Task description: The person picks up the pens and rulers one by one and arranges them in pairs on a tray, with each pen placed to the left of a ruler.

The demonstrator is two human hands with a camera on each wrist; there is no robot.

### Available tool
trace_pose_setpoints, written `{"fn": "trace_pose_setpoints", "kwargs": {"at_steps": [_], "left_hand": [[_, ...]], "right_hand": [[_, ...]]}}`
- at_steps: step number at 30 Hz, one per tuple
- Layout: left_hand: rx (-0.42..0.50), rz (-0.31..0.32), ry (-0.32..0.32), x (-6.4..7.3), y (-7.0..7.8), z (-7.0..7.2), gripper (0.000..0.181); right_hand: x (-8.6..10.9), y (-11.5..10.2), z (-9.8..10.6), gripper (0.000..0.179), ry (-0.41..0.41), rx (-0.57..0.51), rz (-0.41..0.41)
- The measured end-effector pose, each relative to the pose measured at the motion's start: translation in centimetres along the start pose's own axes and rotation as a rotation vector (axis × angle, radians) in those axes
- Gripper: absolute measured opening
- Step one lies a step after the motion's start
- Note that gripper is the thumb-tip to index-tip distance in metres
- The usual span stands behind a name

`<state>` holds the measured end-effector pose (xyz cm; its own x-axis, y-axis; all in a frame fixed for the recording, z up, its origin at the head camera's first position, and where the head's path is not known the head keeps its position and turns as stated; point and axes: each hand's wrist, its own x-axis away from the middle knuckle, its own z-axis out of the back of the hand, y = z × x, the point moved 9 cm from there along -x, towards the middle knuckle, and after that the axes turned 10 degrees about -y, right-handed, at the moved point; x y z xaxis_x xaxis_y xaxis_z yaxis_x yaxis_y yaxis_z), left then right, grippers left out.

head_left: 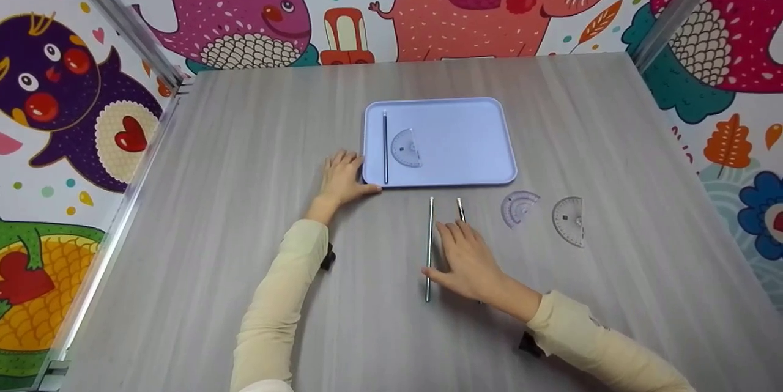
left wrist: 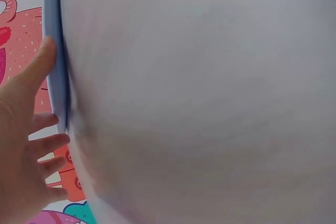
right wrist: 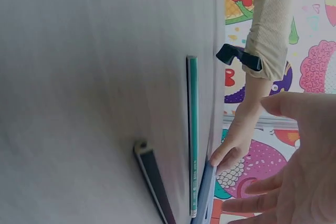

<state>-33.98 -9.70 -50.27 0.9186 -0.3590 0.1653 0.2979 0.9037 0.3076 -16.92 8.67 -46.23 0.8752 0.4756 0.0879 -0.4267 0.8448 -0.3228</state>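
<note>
A light-blue tray (head_left: 465, 141) lies on the table, holding a dark pencil (head_left: 385, 147) and a clear half-round protractor (head_left: 402, 148) at its left side. My left hand (head_left: 342, 179) touches the tray's front left corner, thumb along the front rim; in the left wrist view its extended fingers meet the tray edge (left wrist: 55, 77). My right hand (head_left: 468, 260) is above two pencils, fingers spread and holding nothing. The green pencil (right wrist: 193, 129) lies left of it; the black pencil (right wrist: 155, 182) is partly hidden beneath it in the head view.
To the right of the pencils lie a small purplish fan-shaped protractor (head_left: 519, 208) and a clear half-round protractor (head_left: 569, 221). The grey wood-patterned table (head_left: 275, 135) is bordered by walls with cartoon animals (head_left: 244, 0) and metal frame posts (head_left: 116, 19).
</note>
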Motion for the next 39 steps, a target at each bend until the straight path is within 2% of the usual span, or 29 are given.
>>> {"fn": "trace_pose_setpoints", "kwargs": {"at_steps": [8, 18, 24, 28, 31, 35, 39], "left_hand": [[0.015, 0.012, -0.026, 0.0, 0.0, 0.0, 0.083], [0.006, 0.018, -0.04, 0.0, -0.1, 0.0, 0.084], [-0.003, 0.016, -0.052, -0.4, 0.1, -0.1, 0.085], [0.002, 0.014, -0.05, -0.4, 0.1, -0.1, 0.085], [0.002, 0.01, -0.043, -0.4, 0.1, 0.0, 0.085], [-0.008, 0.001, -0.032, -0.3, 0.2, 0.2, 0.084], [-0.002, 0.003, -0.04, -0.3, 0.2, 0.1, 0.084]], "right_hand": [[0.5, 2.5, 0.4, 0.077, -0.013, -0.227, -0.167], [0.5, 1.9, -0.6, 0.073, -0.041, -0.318, -0.162], [0.5, 2.2, -0.8, 0.069, -0.047, -0.405, -0.222], [0.2, 1.7, -1.3, 0.063, -0.082, -0.392, -0.212], [0.0, 1.3, -1.6, 0.058, -0.077, -0.356, -0.199], [-0.4, 1.0, -2.2, 0.046, -0.05, -0.301, -0.231], [-1.0, 1.0, -2.9, 0.044, -0.034, -0.261, -0.274]]}}
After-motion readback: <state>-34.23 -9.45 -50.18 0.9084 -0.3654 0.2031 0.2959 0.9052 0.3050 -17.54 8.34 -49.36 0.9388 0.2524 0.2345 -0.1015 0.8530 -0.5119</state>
